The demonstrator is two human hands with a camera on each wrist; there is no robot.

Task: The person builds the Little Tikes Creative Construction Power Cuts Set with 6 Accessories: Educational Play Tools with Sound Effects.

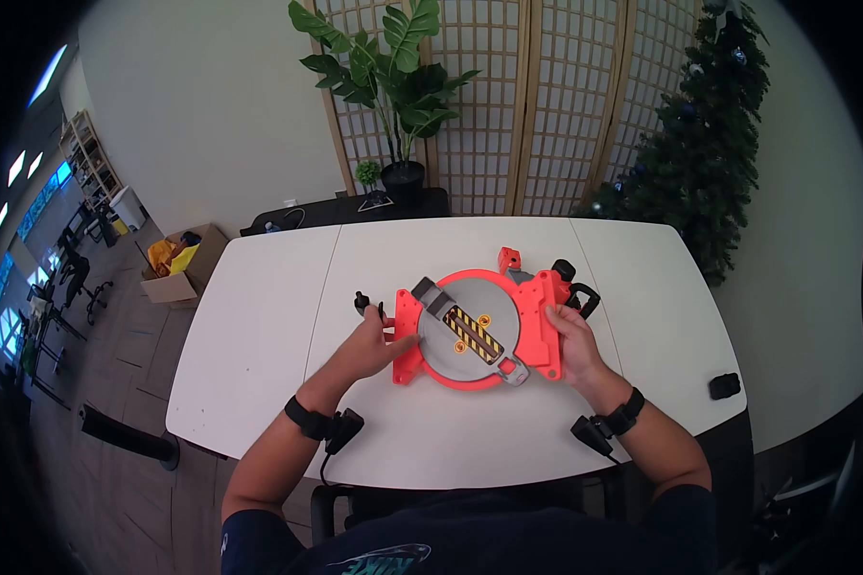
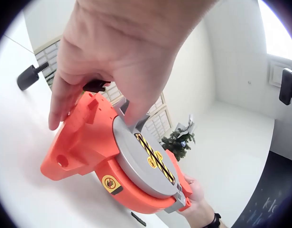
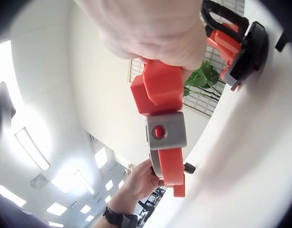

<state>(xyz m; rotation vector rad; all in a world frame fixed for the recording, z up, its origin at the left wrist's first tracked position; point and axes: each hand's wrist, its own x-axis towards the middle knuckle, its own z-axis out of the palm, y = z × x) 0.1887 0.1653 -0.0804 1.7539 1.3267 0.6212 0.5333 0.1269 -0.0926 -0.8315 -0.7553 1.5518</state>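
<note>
Head view: the left hand (image 1: 366, 349) and right hand (image 1: 575, 347) grip the left and right red ends of a round red-and-grey base (image 1: 439, 347) over the white table (image 1: 259, 335). Left wrist: a black screw knob (image 2: 27, 78) beyond the fingers. Right wrist: a black-handled red piece (image 3: 227, 46) on the far side

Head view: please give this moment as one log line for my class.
left grip: holds red-and-grey base, left end | right grip: holds base, right end | black knob: on table
</note>
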